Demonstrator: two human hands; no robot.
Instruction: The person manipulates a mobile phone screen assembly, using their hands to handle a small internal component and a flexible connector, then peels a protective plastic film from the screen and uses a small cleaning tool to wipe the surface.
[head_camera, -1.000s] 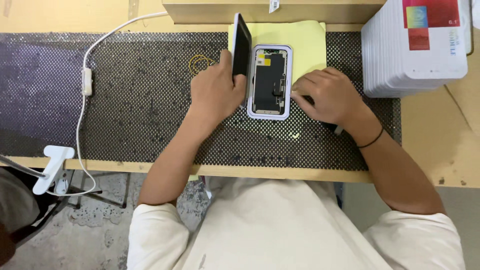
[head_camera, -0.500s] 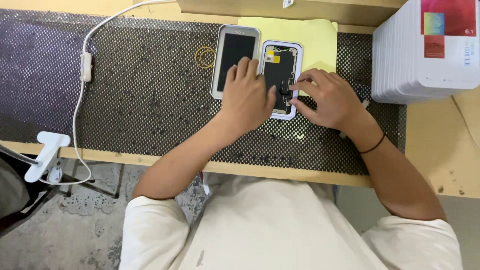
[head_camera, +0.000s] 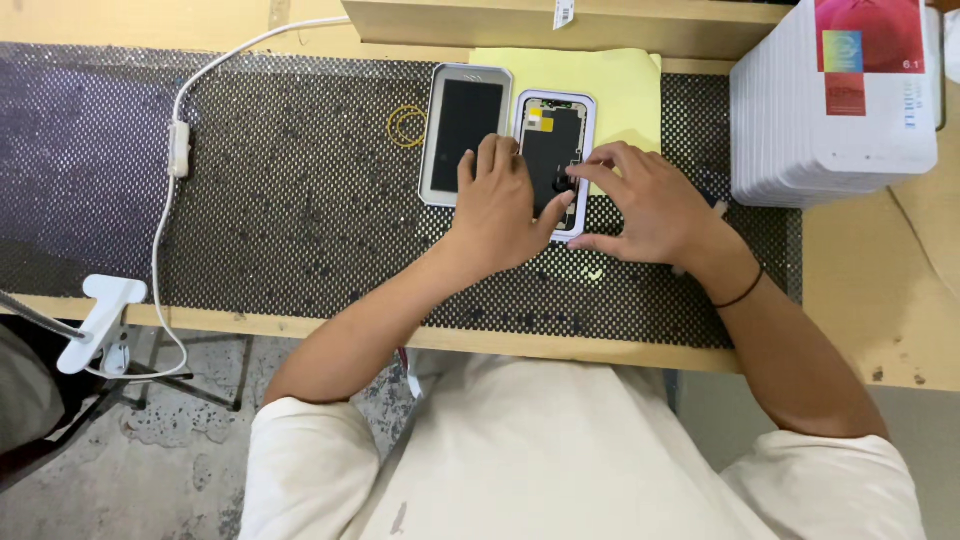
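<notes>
An open phone body with a pale rim and dark insides lies on the black perforated mat. Flat beside it on the left lies a grey-framed screen panel, dark face up. My left hand rests over the lower ends of both, its thumb pressing on the phone body. My right hand comes in from the right; its thumb and forefinger pinch at a small dark spot inside the phone body. What they pinch is too small to make out.
A yellow sheet lies under the phone. A stack of white boxes stands at the right and a wooden box at the back. Yellow rubber bands, a white cable with a switch and a white clamp sit to the left.
My left hand laid the screen panel, first held upright, flat to the left of the phone body. Both hands then closed in over the phone's lower half.
</notes>
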